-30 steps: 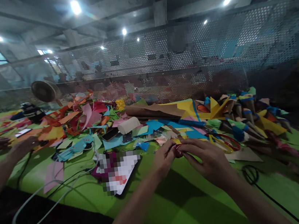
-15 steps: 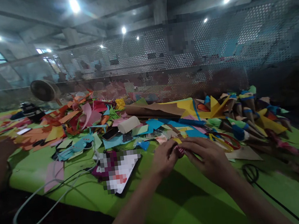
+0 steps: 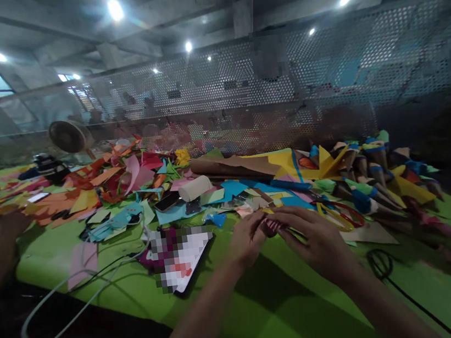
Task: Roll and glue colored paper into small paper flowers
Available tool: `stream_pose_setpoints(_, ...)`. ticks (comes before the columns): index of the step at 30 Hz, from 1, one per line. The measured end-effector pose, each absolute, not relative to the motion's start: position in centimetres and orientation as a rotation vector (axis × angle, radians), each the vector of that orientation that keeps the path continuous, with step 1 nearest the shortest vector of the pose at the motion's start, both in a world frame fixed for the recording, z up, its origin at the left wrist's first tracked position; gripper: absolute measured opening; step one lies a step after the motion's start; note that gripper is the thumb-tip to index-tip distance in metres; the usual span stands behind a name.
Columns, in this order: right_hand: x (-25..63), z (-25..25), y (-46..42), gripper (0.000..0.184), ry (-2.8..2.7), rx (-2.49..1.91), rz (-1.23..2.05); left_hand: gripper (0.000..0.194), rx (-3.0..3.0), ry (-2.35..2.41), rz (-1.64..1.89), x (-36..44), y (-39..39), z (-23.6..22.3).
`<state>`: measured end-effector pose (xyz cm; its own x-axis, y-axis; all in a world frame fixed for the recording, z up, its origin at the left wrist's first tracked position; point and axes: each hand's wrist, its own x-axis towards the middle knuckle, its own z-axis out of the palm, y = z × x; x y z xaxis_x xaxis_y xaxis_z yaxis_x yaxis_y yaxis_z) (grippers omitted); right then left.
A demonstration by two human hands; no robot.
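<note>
The small, dark-red, pale-striped piece (image 3: 272,226) sits pinched between the fingers of the left hand (image 3: 246,241) and right hand (image 3: 316,235), equally near both, above the green worktop (image 3: 205,266); its long axis is unclear.

Matt brown paper (image 3: 233,167), smooth green tabletop (image 3: 261,314)

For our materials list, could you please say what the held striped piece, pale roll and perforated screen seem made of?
Striped piece: perhaps paper or cloth; mostly hidden, finish unclear. Roll: maybe paper or felt, matt, without glints. Screen: likely dull metal, grey, regular holes.
</note>
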<state>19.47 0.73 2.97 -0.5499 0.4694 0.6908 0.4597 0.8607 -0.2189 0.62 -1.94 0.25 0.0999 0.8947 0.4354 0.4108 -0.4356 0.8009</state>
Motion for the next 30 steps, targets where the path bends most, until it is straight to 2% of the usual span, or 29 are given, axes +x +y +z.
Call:
stream_pose_setpoints(8, 19.5, 2.9, 0.8, 0.025, -2.254, -0.658, -0.013, 0.027, 1.806, 1.205, 1.328, 0.8, -2.0, 0.5)
stream_pose_setpoints(15, 19.4, 2.9, 1.0, 0.027, -2.247, -0.636, 0.035, 0.029, 1.609, 1.163, 1.396, 0.8, -1.5, -1.1)
stream_pose_setpoints(23, 19.4, 3.0, 0.8, 0.043, -2.031, -0.808, 0.361, 0.037, 1.35, 1.116, 1.465, 1.2, -1.2, -1.1)
stream_pose_setpoints(30, 17.6, 1.1, 1.1, 0.053, -1.883, -0.922, 0.868, 0.039, 1.353, 0.985, 1.51, 1.7, -1.0, -1.3)
